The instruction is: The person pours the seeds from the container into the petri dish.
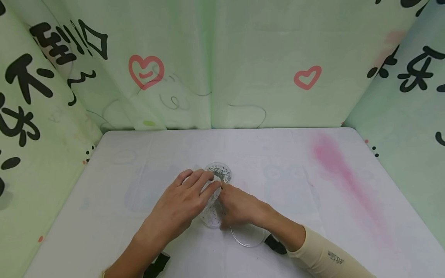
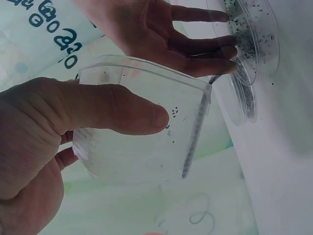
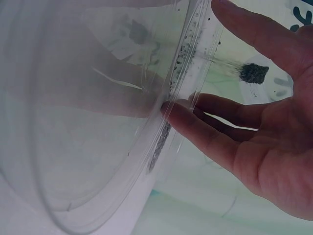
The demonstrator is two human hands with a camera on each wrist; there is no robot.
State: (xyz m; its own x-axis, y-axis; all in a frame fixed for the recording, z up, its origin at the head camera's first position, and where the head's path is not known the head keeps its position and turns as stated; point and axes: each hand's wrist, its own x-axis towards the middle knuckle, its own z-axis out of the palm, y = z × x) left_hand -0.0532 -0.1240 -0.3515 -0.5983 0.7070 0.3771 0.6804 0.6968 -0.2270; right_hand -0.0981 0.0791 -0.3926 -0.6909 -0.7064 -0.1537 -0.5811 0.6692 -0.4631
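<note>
My left hand (image 1: pixel 184 200) holds a clear plastic container (image 2: pixel 127 156), with the thumb across its near side and the fingers behind. A few dark specks cling to the container's wall. Below it, a clear round dish (image 1: pixel 210 221) holds scattered dark grains. Just beyond stands another round dish (image 1: pixel 219 170), thickly sprinkled with similar grains. My right hand (image 1: pixel 240 204) is beside the nearer dish; in the left wrist view its fingers (image 2: pixel 205 66) are extended toward the rim. The right wrist view shows a fingertip against clear plastic, while the thumb stands apart.
A third clear round dish (image 1: pixel 247 244) lies under the right forearm, partly hidden by that hand. Black wrist-worn devices (image 1: pixel 275 244) show at both wrists. A white printed cloth covers the table (image 1: pixel 153 154), bearing a pink smear at right. Green curtains (image 1: pixel 243 46) enclose it.
</note>
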